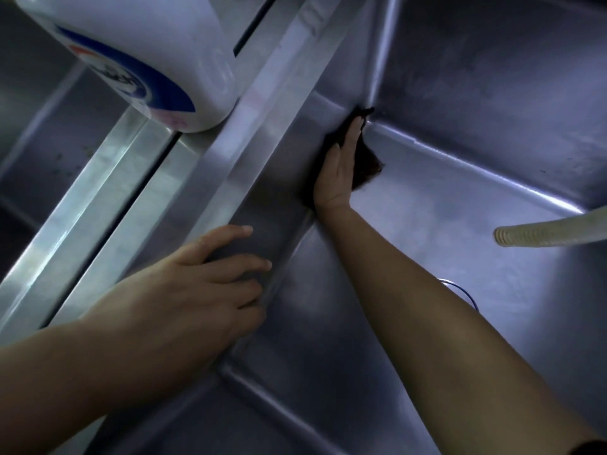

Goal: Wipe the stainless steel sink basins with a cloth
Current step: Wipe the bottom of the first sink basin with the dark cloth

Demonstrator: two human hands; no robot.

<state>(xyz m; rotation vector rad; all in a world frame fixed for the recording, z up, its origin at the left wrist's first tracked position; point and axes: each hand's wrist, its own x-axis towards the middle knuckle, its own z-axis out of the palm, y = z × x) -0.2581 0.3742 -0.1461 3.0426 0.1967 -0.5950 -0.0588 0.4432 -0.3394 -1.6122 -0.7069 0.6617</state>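
A deep stainless steel sink basin [460, 198] fills the right and middle of the head view. My right hand [338, 169] reaches down into its far left corner and presses a dark cloth [366, 165] flat against the left wall, fingers straight. My left hand [200, 280] rests with spread fingers on the basin's left rim [262, 136], holding nothing. A second basin [49, 133] lies to the left, beyond the steel divider.
A large white detergent jug [138, 50] with a blue label stands on the divider at the top left. A pale ribbed hose [551, 231] pokes in from the right edge. A drain with a blue ring [460, 290] shows beside my right forearm.
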